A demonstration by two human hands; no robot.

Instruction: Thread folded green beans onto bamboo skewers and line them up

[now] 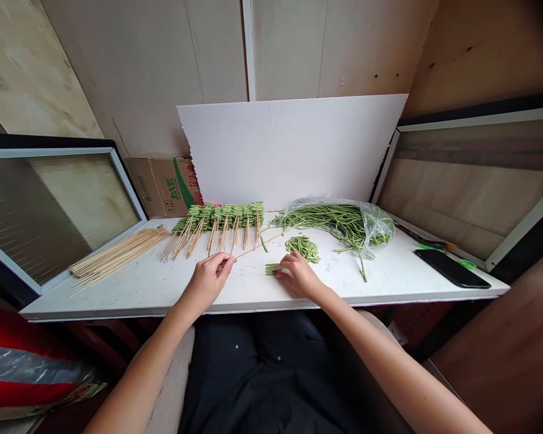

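Note:
My left hand (212, 275) is closed, pinching one end of a thin bamboo skewer (250, 249) that points up and right across the white table. My right hand (297, 275) has its fingers curled down over a small row of cut green bean pieces (271, 269) lying side by side on the tabletop. Part of that row is hidden under the fingers. Just beyond it sits a loose pile of cut bean pieces (303, 247). A single bean piece (263, 242) lies near the skewer.
Several skewered bean bunches (226, 214) line the back left, sticks forward. Bare skewers (117, 252) lie at the left. Long beans (330, 218) spill from a clear plastic bag (376, 226). A black phone (452, 268) lies at the right; a cardboard box (163, 187) stands behind.

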